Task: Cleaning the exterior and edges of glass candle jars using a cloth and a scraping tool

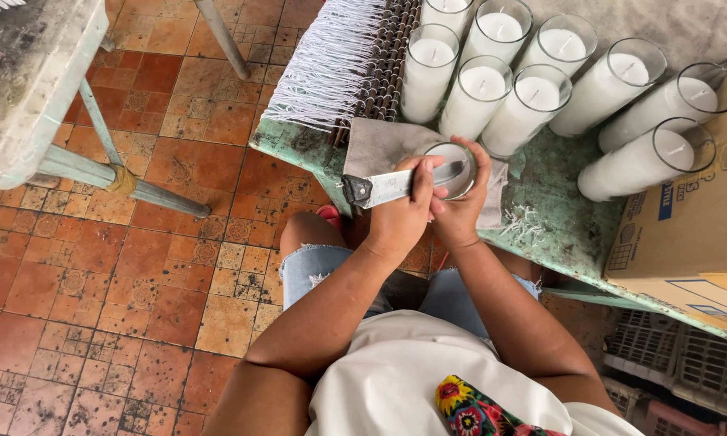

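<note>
Head view: the person is sitting at a worn green counter [557,218] and is working on one glass candle jar [452,169], which is standing at the near edge of the counter on a grey cloth [379,144]. The right hand [460,211] is wrapping around the near side of the jar, with the fingers curling over its rim, and is steadying it. The left hand [400,216] is gripping the handle end of a flat metal scraper [387,187], fingers closed around it, and is laying the blade across the mouth of the jar. The wax surface inside this jar is mostly hidden by the blade and the fingers, so its finish cannot be judged. Behind the jar, nine tall filled candles [480,95] are standing in close rows, each showing a level white top with a short wick; judging by this, they are already trimmed, and the jar in hand is the one being worked now. White wax shavings [526,220] are lying on the counter just right of the cloth. A bundle of white wick strings [327,69] is hanging over the far left end of the counter beside a rack of dark rods [387,60]. A cardboard box [686,234] is resting at the right end. No untrimmed jars are showing, so what is left cannot be told.
</note>
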